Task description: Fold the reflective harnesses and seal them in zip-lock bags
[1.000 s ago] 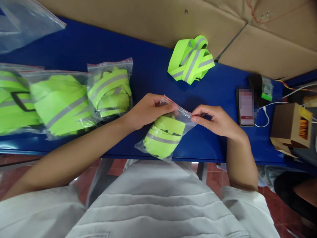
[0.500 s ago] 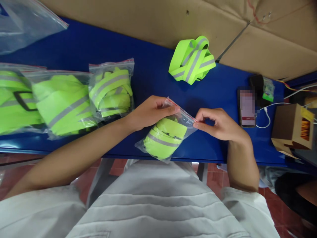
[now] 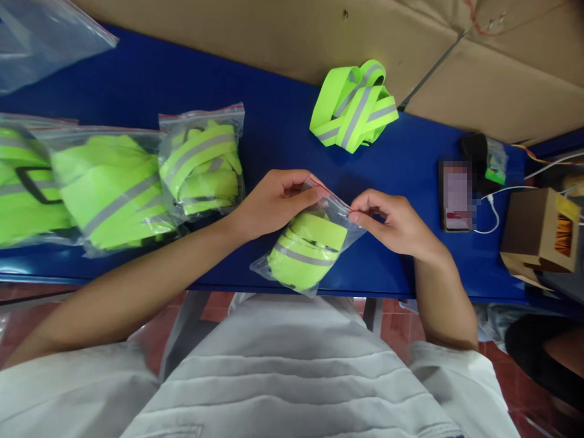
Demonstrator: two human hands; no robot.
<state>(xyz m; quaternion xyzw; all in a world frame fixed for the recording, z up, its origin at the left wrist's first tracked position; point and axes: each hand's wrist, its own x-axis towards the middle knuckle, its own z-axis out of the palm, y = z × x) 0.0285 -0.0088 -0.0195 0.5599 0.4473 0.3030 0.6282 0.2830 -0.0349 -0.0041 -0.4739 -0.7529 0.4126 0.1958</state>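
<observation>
Table [image 3: 274,121] bearing zip bag [image 3: 305,252]; left hand [image 3: 278,205] and right hand [image 3: 393,225] pinching bag's top, loose strap [image 3: 354,112] lying beyond bag

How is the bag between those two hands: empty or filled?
Filled: a neon strap shows through the clear bag. Whether its seal is shut, I cannot tell.

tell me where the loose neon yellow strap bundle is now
In the head view, the loose neon yellow strap bundle lies upper right of centre on the blue table, between the right hand and the brown panel.
</observation>
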